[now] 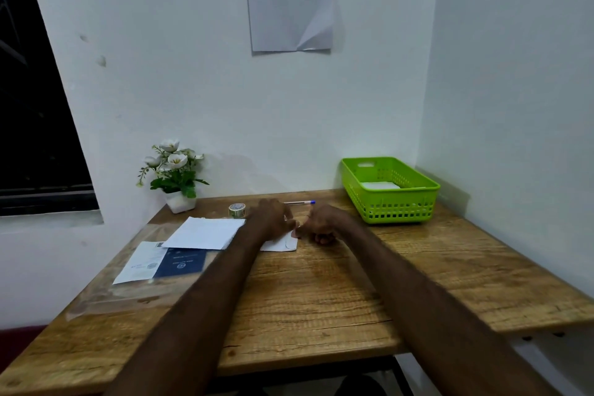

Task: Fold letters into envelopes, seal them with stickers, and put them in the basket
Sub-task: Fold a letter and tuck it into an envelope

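1. Head view, table (321, 292): wooden top set in a white-walled corner, both forearms of the person reaching across it from the near edge.
2. Envelope (283, 244): white, lying flat at the middle of the table, its rounded flap end toward the right; its left part is covered by the left hand.
3. Left hand (273, 219): palm down on the envelope, fingers bent toward the right hand. It appears to pinch something small at its fingertips, but the blur leaves it unclear what.
4. Right hand (321, 223): just right of the envelope's flap end, fingers curled, fingertips meeting those of the left hand. Whether it holds anything cannot be told.
5. Sticker roll (237, 210): standing on edge, far-left of the hands, apart from them.
6. Pen (300, 202): blue-capped, lying beyond the hands near the far edge.
7. Basket (390, 190): green, perforated, at the far right corner; white paper items lie inside.
8. Letter sheets (205, 232): white stack left of the envelope, touching the left forearm.
9. Blue booklet (181, 264) and printed paper (144, 262): near-left of the stack, resting on a clear plastic sleeve (106, 296).
10. Flower pot (175, 175): white blooms, far left corner.
11. Wall notice (291, 0): printed sheet above the table, lower right corner curled.
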Available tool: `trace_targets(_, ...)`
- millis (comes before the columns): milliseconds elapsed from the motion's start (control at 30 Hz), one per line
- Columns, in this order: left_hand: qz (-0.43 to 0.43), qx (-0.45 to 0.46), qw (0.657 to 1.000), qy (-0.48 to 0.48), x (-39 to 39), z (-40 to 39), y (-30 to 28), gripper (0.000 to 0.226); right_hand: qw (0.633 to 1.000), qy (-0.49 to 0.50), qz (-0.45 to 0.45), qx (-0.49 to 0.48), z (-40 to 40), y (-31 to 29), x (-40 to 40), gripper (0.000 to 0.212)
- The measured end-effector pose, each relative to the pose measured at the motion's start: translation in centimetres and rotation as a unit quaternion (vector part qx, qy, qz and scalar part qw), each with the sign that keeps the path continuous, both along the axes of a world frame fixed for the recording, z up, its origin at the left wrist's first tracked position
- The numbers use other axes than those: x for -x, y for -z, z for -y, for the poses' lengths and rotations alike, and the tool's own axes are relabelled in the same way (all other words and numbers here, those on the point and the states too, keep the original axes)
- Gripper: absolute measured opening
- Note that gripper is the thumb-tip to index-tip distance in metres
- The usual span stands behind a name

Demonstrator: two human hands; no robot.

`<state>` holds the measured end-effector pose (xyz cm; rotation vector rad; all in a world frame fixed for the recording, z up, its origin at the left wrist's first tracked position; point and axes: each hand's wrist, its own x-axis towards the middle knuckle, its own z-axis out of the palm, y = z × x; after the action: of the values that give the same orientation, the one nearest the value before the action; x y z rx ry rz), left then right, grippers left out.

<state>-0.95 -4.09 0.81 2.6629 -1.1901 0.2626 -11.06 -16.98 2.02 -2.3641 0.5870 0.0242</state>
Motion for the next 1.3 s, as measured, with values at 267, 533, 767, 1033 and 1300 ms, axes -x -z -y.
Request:
trace_targets(267,0.009,0.007,1.0,-0.02,-2.4,0.6,1.6,0.051,1.0,0.004,0.006,0.007,0.2,0.2,-0.4,0.028)
trace_targets(533,-0.051,0.159,0.984,0.057,-1.5,-1.1,0.6,0.013,0.999,0.004,0.047,-0.022,0.0,0.3,0.3,0.03)
trace_targets(767,-0.081,0.262,0.958,0.088,-1.0,-2.5,-1.2,0.021,0.965,-0.007,0.211,-0.158,0.0,-0.5,1.3,0.038)
trace_targets(1033,-0.052,0.306,0.946,0.089,-0.7,-3.0,-2.7,0.025,0.931,-0.06,0.268,-0.24,-1.3,-0.9,1.0,0.031)
trace_targets(1300,0.018,0.322,0.945,0.049,-0.3,-3.0,-3.7,0.022,0.929,-0.081,0.248,-0.264,-1.4,-1.2,1.3,0.03)
